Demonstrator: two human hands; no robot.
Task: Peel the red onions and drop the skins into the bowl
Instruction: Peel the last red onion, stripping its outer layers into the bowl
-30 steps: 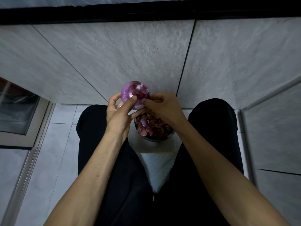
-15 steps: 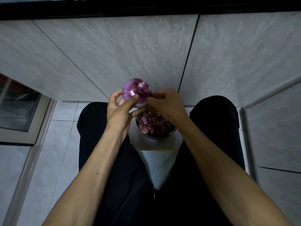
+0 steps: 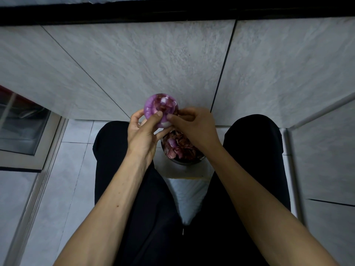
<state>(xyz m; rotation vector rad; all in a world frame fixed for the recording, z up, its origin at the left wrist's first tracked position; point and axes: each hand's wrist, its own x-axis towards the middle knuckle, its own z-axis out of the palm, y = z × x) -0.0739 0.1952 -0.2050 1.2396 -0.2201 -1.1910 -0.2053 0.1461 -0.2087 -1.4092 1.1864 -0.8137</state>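
A purple red onion (image 3: 160, 107), partly peeled with darker skin left on its top, is held up in front of the grey wall. My left hand (image 3: 143, 135) grips it from below, thumb pressed on its near side. My right hand (image 3: 194, 127) pinches at the onion's right side with thumb and fingertips. Directly beneath, between my knees, sits a dark bowl (image 3: 184, 162) filled with dry red onion skins (image 3: 177, 146). My right wrist covers part of the bowl.
My legs in black trousers (image 3: 119, 169) flank the bowl on a white tiled floor (image 3: 67, 179). A grey tiled wall (image 3: 153, 64) rises close ahead. A glass-fronted frame (image 3: 23, 131) stands at the left, another tiled wall (image 3: 326, 160) at the right.
The onion has turned slightly in my left hand, and my right hand's fingertips have shifted closer onto its right side. Both hands stay above the bowl.
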